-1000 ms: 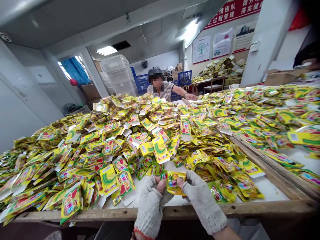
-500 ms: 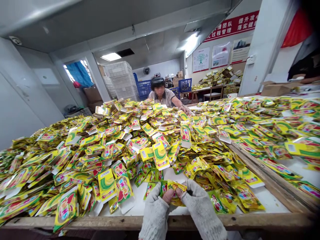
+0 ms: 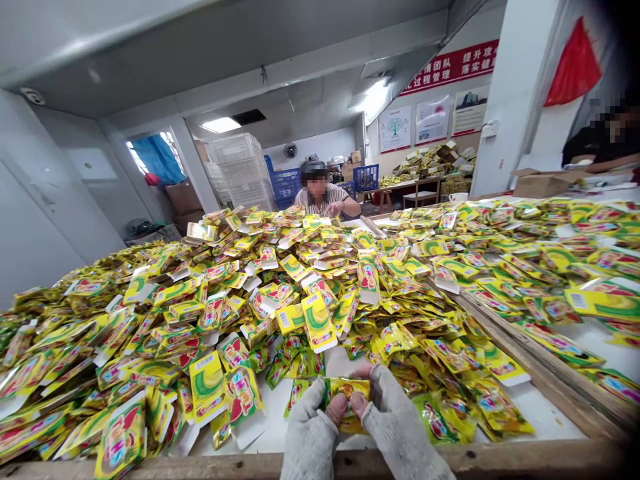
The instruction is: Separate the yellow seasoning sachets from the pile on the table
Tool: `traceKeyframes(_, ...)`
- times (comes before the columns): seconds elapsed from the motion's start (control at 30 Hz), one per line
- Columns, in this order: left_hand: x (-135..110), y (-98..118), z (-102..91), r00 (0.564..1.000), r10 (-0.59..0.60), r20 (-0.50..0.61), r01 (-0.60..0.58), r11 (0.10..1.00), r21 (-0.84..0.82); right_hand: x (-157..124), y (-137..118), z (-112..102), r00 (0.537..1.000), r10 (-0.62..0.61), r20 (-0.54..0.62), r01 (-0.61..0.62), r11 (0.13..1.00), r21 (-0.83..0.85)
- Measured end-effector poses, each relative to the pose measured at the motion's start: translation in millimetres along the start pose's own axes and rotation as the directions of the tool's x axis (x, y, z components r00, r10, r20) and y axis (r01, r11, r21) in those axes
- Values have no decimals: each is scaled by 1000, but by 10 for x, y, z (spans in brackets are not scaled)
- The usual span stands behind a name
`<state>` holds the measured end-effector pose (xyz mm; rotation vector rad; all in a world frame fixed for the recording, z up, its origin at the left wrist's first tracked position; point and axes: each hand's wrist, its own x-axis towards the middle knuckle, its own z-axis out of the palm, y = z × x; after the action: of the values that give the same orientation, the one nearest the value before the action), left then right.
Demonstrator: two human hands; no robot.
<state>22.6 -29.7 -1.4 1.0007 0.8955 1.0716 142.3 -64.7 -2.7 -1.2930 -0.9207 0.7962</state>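
Both my hands, in grey fingerless knit gloves, hold one small yellow foil sachet (image 3: 347,400) above the white table top at the near edge. My left hand (image 3: 313,423) pinches its left side and my right hand (image 3: 395,427) pinches its right side. Bare fingertips press on its face, hiding part of the print. A large heap of yellow, green and red sachets (image 3: 210,313) lies just beyond my hands. Some still have white card backing attached.
A wooden table rim (image 3: 360,460) runs below my hands, and a wooden divider (image 3: 530,353) runs off to the right. A person (image 3: 320,193) reaches into the sachets across the table. Another person (image 3: 600,143) sits far right beside a cardboard box (image 3: 545,183). Stacked white crates (image 3: 240,167) and blue crates (image 3: 285,187) stand behind.
My view has tilted upward, so the table and sachets sit lower in the picture. My hands still hold the same sachet, now closer together. The person opposite has drawn a hand back from the sachets toward their chest.
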Motion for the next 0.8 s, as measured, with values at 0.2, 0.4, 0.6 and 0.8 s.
traceKeyframes(0.2,187,210,-108,897,415,152,-427,724,542,121,-94,-39,992,125,19,-126,975,185)
traceKeyframes(0.4,843,789,-212,539,587,604,-641,-179,747,183,-122,-104,966,260,11,-251,922,295)
traceKeyframes(0.6,785,1044,-94,450,591,669,-778,-108,619,107,-125,-157,999,40,33,-43,991,129)
traceKeyframes(0.8,153,897,27,921,204,332,-344,826,446,-36,-244,-135,909,-339,243,375,920,-117)
